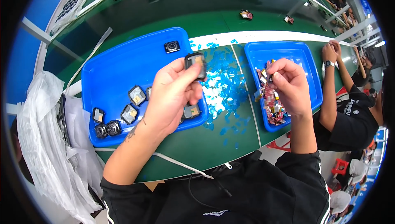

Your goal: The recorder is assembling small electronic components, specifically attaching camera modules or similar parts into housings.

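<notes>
My left hand (170,88) is closed on a black, rounded-square watch case (200,59), thumb across its face, held above the right edge of the left blue tray (123,67). More watch cases (137,95) lie in that tray, several showing pale grey and tan insides. One dark watch case (172,46) with a round dial pattern sits at its far end. Over the right blue tray (304,61), my right hand (293,86) pinches thumb and forefinger together. A small dark bit shows at the fingertips, too small to name. Beneath are many small pink, silver and yellow parts (271,100).
Small shiny blue film pieces (222,88) litter the green table between the trays. Across a white strip (222,38), a green conveyor-like surface carries small part clusters (246,15). White plastic sheeting (45,129) hangs at left. A person in black (347,117) works at right.
</notes>
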Demonstrator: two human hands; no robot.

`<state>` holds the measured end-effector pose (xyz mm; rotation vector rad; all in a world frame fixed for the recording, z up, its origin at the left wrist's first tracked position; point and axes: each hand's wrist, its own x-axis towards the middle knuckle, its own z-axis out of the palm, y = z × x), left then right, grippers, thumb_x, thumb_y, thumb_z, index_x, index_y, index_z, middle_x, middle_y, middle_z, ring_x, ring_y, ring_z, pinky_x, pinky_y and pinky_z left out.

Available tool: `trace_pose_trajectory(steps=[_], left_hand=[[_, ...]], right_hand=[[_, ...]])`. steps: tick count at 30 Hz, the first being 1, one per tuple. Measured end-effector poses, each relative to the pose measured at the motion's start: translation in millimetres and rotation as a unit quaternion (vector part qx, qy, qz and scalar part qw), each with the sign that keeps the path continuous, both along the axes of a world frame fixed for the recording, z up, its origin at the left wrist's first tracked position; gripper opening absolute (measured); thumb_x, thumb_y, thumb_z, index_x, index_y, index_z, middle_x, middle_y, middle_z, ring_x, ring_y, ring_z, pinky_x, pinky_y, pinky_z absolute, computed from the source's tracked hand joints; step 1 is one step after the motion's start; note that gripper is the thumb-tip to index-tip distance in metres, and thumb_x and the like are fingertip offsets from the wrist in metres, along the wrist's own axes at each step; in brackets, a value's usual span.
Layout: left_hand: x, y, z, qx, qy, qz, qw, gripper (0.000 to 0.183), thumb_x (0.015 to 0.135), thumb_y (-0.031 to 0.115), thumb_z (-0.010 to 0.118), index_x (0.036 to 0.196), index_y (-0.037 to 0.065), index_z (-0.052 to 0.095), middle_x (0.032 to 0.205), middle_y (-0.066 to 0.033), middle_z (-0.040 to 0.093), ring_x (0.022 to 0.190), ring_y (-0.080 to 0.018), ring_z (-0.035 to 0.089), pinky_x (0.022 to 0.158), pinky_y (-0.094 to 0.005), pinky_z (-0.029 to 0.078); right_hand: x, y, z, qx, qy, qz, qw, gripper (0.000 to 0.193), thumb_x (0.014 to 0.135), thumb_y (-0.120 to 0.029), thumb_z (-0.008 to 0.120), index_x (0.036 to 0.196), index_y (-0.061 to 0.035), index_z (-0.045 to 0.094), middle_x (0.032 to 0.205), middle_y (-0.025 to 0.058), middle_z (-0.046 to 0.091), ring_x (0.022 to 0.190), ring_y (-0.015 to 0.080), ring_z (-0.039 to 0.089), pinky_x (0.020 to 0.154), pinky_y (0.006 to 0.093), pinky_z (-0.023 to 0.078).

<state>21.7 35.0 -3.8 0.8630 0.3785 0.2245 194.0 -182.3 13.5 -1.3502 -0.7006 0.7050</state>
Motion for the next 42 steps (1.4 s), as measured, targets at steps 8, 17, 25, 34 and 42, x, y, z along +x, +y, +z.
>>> trace_pose_trajectory(steps=[8,17,25,34,42], left_hand=[[0.2,-18.7,10.6,0.094,0.012,-0.045,0.994,0.045,0.096,0.009,0.054,0.137,0.007,0.036,0.1,-0.0162,0.065,0.081,-0.0195,0.067,0.069,-0.029,0.056],[-8.2,-29.2,7.8,0.481,-0.07,0.022,0.874,0.019,0.083,0.007,0.073,0.101,0.001,0.072,0.097,-0.0142,0.067,0.091,-0.016,0.063,0.072,-0.0282,0.053],[-10.2,-25.0,3.2,0.585,-0.083,0.061,0.804,0.015,0.078,0.009,0.075,0.092,0.005,0.073,0.094,-0.0128,0.065,0.09,-0.0277,0.061,0.078,-0.038,0.05],[-4.0,-24.9,-2.0,0.707,-0.158,0.128,0.677,0.016,0.07,0.014,0.078,0.082,0.01,0.069,0.089,-0.0037,0.059,0.085,-0.0233,0.058,0.072,-0.0378,0.045],[-6.4,-38.2,0.0,0.635,-0.113,0.118,0.755,0.016,0.072,0.002,0.079,0.087,0.004,0.073,0.087,-0.0093,0.066,0.079,-0.0206,0.063,0.068,-0.0304,0.05]], right_hand=[[-37.5,24.1,11.3,-0.001,-0.083,0.015,0.996,0.018,0.088,0.001,0.065,0.105,0.0049,0.063,0.089,0.0049,0.064,0.081,0.0082,0.062,0.073,0.021,0.051],[-55.7,39.7,8.9,0.045,-0.134,-0.011,0.99,0.024,0.084,0.007,0.068,0.107,0.0043,0.063,0.093,0.0072,0.066,0.086,0.0109,0.064,0.077,0.022,0.051],[-54.9,39.9,16.7,0.007,-0.085,0.03,0.996,0.012,0.086,0.004,0.066,0.097,0.004,0.062,0.086,0.0038,0.063,0.08,0.0094,0.061,0.076,0.022,0.051],[-35.4,35.6,15.1,-0.097,0.033,0.179,0.979,0.015,0.096,-0.016,0.058,0.092,-0.0018,0.059,0.077,-0.0041,0.051,0.068,0.0035,0.047,0.058,0.02,0.038],[-43.2,41.2,-16.6,-0.149,-0.499,-0.067,0.851,0.013,0.089,0.001,0.059,0.102,-0.0006,0.058,0.08,0.01,0.059,0.066,0.0257,0.057,0.062,0.0328,0.048]])
